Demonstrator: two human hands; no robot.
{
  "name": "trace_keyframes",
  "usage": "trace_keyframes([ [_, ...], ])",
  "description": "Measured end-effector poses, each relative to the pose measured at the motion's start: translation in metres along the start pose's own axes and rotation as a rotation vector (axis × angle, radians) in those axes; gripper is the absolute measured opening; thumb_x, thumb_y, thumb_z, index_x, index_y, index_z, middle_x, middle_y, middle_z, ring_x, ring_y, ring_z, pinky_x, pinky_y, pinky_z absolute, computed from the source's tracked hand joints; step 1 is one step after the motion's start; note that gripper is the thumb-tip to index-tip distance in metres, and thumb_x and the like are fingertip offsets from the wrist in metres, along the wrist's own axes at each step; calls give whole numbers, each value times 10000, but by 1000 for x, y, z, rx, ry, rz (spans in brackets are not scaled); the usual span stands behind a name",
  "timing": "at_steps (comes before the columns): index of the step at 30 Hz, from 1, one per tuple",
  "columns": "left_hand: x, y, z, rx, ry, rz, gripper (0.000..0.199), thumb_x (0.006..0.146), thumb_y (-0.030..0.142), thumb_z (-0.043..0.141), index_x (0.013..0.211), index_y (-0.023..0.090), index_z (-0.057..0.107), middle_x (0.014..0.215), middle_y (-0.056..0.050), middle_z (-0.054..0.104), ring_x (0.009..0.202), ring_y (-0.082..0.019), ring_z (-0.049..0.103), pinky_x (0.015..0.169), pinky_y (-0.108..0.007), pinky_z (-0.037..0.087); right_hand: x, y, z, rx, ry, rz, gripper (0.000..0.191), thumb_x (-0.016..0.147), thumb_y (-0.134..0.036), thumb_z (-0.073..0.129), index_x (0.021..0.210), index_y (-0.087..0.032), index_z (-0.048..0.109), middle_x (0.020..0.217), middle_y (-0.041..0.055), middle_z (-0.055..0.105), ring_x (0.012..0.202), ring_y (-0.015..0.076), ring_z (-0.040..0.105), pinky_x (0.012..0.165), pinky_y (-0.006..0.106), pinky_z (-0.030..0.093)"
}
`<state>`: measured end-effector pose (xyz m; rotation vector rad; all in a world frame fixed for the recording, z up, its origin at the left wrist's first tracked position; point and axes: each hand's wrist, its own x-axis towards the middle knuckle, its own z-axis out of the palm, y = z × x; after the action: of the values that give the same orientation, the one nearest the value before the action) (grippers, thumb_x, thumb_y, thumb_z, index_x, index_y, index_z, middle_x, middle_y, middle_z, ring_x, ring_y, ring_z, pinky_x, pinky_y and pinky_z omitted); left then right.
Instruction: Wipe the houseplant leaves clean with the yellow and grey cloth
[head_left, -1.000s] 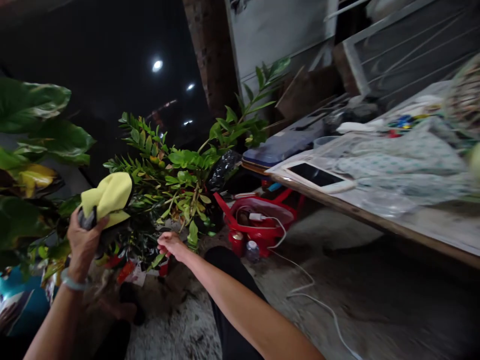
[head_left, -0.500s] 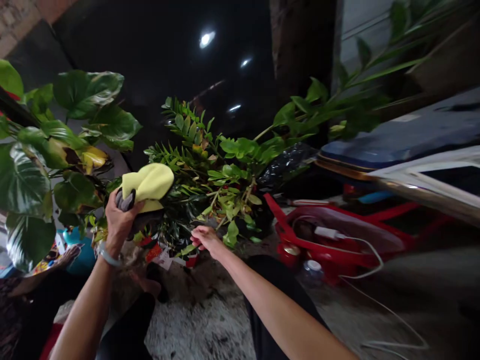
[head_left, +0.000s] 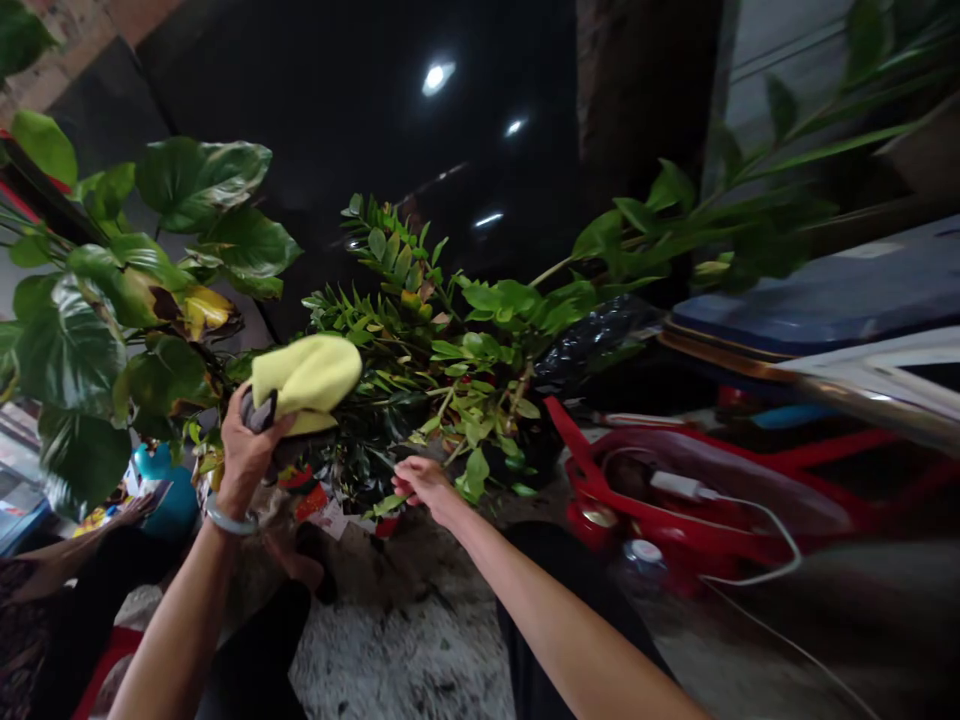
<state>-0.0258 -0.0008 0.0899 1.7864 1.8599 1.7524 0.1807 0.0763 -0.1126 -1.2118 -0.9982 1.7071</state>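
My left hand [head_left: 246, 452], a pale bangle on its wrist, is closed round a folded yellow and grey cloth [head_left: 309, 374]. The cloth is held up in front of the leafy plant. Lower and to the right, my right hand [head_left: 421, 482] pinches a thin green stem or leaf; a narrow green leaf [head_left: 385, 507] sticks out at its fingertips. Just behind that hand grows the bushy potted plant [head_left: 472, 400], some of its leaves yellowish. Its pot is mostly hidden.
Large variegated leaves [head_left: 67, 340] crowd the left side. At right stand a red plastic stool [head_left: 637, 540] with a white charger and cable [head_left: 679, 485], and a blue-topped table [head_left: 825, 295]. Another person's arm [head_left: 82, 545] shows at lower left, near a teal pot [head_left: 171, 505].
The view has turned a little to the left, so the plants and stool sit farther right. Both hands keep their grips and have barely moved relative to the plant.
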Motion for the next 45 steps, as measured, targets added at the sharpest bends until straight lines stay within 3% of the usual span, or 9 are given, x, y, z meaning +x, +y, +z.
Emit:
trace_keyframes([
  [3,-10,-15,6,71,37,-12,769,595,316,870,1309,188,615,1239,-107,716,1153,-290,682,1037,-399,530,0,0,4,-5,8,2,115,771,-227,701,703,-185,618,624,2,708,502,113,645,420,159,374],
  [9,-99,-48,-10,132,-709,-115,544,625,228,764,1163,208,693,1049,-44,787,955,-249,737,882,-338,580,0,4,1,-15,-10,8,152,766,-225,712,662,-189,607,533,-34,648,450,111,591,402,171,358],
  [16,-48,-45,-37,229,-38,-133,685,620,393,851,1240,186,646,1146,-96,764,1038,-284,728,922,-388,581,1,3,3,-14,-18,11,190,759,-246,745,664,-197,588,595,-12,691,476,112,626,405,169,404],
  [18,-49,-48,-31,277,-79,-174,658,619,345,846,1229,186,658,1125,-94,770,1029,-284,730,919,-390,575,1,5,5,-19,-7,3,188,750,-249,749,663,-198,590,584,-16,684,470,112,620,400,167,394],
  [23,-92,-57,-25,298,-576,-278,531,589,195,803,1110,223,705,954,-17,786,909,-252,731,833,-338,560,0,8,2,-49,-8,-21,178,723,-264,739,634,-199,599,536,-23,651,459,128,608,390,180,366],
  [29,-61,-35,-44,190,-175,-280,511,509,270,887,952,195,644,885,-23,737,837,-242,699,767,-327,560,1,10,-1,-57,-44,-35,121,729,-287,662,671,-202,599,585,-5,685,489,124,628,419,187,420],
  [33,-33,-25,-28,181,93,-201,630,569,300,891,1131,193,625,1069,-73,742,979,-259,712,866,-354,566,-2,12,3,-53,-38,-35,106,724,-294,641,691,-198,609,597,9,697,495,128,636,417,189,422],
  [41,-93,-34,5,113,-579,-263,626,523,160,883,1122,210,709,1002,-31,791,926,-252,731,865,-350,577,-1,12,-8,-42,-30,-41,141,684,-273,660,600,-216,563,433,-59,553,407,126,545,388,199,385],
  [45,-51,-2,4,-10,-326,-80,688,560,222,889,1214,209,677,1110,-43,777,984,-244,727,891,-332,578,-1,10,-11,-57,-27,-53,113,700,-283,673,645,-199,621,516,-32,636,452,121,587,399,183,387],
])
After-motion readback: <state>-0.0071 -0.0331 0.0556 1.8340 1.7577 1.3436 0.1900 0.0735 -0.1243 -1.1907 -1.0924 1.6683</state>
